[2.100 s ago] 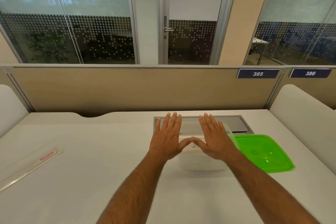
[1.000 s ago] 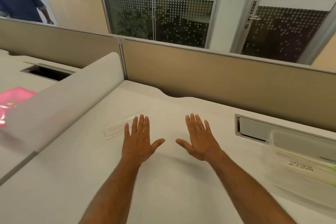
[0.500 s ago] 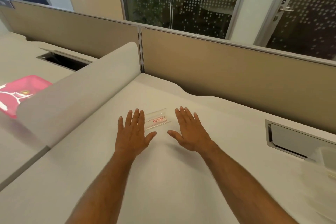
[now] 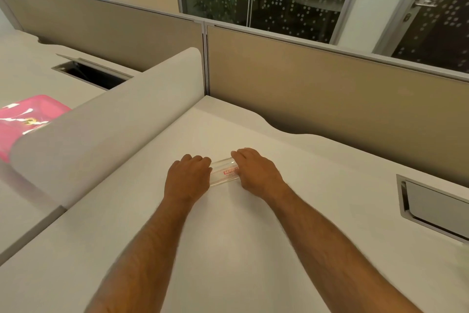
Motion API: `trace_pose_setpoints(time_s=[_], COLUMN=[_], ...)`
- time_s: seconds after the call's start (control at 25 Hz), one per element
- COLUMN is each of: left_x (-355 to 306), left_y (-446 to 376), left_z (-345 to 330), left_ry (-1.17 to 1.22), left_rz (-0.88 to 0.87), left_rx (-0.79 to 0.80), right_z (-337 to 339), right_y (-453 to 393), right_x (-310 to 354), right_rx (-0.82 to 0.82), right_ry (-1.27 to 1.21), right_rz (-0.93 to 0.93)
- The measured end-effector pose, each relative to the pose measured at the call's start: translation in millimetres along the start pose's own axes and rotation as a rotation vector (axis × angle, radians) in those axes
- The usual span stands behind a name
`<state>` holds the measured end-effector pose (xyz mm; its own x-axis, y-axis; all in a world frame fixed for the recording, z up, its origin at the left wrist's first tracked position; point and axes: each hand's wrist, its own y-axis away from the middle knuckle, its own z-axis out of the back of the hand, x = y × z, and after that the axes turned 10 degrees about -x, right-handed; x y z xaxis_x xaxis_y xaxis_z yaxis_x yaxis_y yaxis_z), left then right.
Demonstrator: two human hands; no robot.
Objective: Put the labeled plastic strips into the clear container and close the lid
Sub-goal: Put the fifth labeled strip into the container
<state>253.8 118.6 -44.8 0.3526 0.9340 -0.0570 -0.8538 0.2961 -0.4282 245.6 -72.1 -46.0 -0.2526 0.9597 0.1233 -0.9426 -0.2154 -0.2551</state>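
A clear plastic strip with a red label (image 4: pixel 224 173) lies flat on the white desk (image 4: pixel 228 249). My left hand (image 4: pixel 187 177) covers its left end with fingers curled down over it. My right hand (image 4: pixel 256 173) covers its right end the same way. Only the strip's middle shows between the hands. Whether the fingers grip the strip or just rest on it is unclear. The clear container and its green lid are out of view.
A rounded white side divider (image 4: pixel 101 122) runs along the desk's left edge. A beige partition (image 4: pixel 330 89) closes the back. A cable hatch (image 4: pixel 436 208) sits at the right. A pink lid (image 4: pixel 22 119) lies on the neighbouring desk.
My view swung left from the container to the strip. Both hands went from flat and spread to curled down over the strip's two ends.
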Motion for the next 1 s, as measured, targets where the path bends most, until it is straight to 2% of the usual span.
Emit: trace_pose_setpoints(time_s=[0.16,0.44,0.56,0.68,0.76,0.84,1.0], left_x=[-2,-24,-39,-57,-70,-82,-107], left_y=[-1,7,8,12,15,18,24], left_z=[0,14,26,37,43,50,59], left_ry=[-0.013,-0.01,-0.009,0.002,0.011,0.057,0.204], left_rz=[-0.076,-0.222,-0.285,-0.358,-0.395,-0.374,-0.285], left_rx=[-0.045,-0.095,-0.134,-0.194,-0.234,-0.285,-0.379], right_z=[4,16,25,37,43,48,57], right_y=[4,37,53,74,90,108,138], right_x=[-1,-10,-15,-20,-25,-32,-46], right_rx=[-0.054,-0.137,-0.227,-0.386,-0.52,-0.577,-0.454], right_ry=[0.106,0.131,0.127,0.087,0.011,-0.165,-0.599], right_rz=[-0.018,-0.076,-0.09,-0.1,-0.123,-0.25,-0.572])
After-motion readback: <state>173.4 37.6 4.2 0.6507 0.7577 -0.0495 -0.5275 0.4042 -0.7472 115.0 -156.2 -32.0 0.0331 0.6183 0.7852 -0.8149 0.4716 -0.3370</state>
